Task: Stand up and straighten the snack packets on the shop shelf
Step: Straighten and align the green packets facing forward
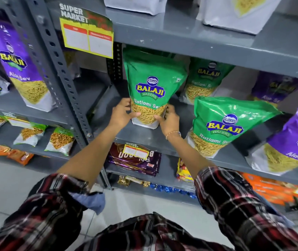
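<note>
Red-black plaid sleeves (235, 196); beaded bracelet (172, 134), right wrist

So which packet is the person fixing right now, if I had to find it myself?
Find the yellow supermarket price card hanging from the grey metal shelf. Just below and right of it stands a green Ratlami Sev pouch. Unlike the other green pouches, its base is gripped by the left hand and right hand.

Grey metal shelving (208, 42) with a perforated upright post (61, 69) stands on a pale tiled floor (8, 180). A yellow price card (87, 33) hangs from one shelf edge. The light is even.
</note>
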